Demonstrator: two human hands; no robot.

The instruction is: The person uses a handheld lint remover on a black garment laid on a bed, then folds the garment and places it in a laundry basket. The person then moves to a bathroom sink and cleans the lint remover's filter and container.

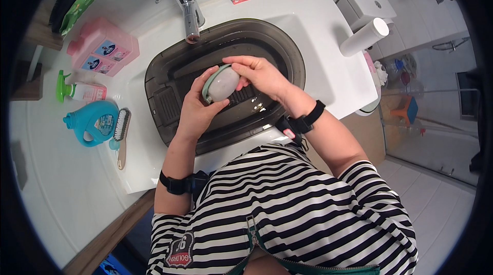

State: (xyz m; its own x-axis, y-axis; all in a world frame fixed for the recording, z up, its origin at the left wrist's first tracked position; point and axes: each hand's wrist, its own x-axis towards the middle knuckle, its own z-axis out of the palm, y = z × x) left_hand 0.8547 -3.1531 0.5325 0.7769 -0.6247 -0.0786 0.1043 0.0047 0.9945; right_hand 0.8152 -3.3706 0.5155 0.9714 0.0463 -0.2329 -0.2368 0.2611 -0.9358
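Note:
A pale, glossy oval object with a green rim [223, 85], perhaps a soap case, is held above a dark translucent plastic washbasin [294, 57]. My left hand [195, 107] cups its green side, with the thumb at the lower edge. With thumb and fingertips, my right hand [262, 77] grips its upper right edge; the index finger reaches over the top. Shallow water [246, 111] lies in the basin below, and a ribbed washboard panel [167, 105] is moulded at its left end. What lies inside or behind the oval is hidden.
Basin and white sink [321, 82] sit under a chrome faucet [188, 13]. To the left are a pink jug [109, 50], a green-topped spray bottle [86, 91], a blue detergent bottle [96, 121] and a scrub brush [122, 128]. A white cylinder [364, 37] stands at right.

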